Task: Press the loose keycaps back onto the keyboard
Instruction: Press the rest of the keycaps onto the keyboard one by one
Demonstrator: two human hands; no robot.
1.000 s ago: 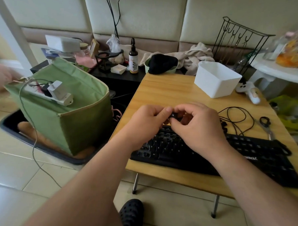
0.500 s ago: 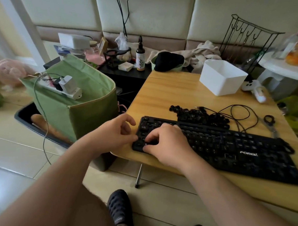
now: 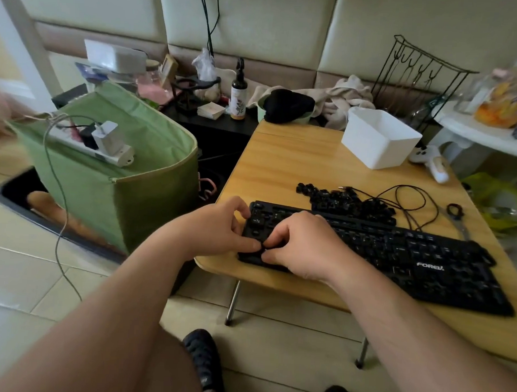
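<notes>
We are pinching one black keycap (image 3: pixel 262 245) between our left hand (image 3: pixel 220 228) and right hand (image 3: pixel 301 246) over the lower-left corner of the keyboard (image 3: pixel 397 252), low in the frame's centre. A large pile of loose keycaps (image 3: pixel 349 201) is still waiting on the table (image 3: pixel 282 167) above, so most work seems left.

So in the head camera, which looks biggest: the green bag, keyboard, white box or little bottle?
1. green bag
2. keyboard
3. white box
4. bottle
The bag sits nearer the camera, so its lead over the keyboard is unsure.
</notes>
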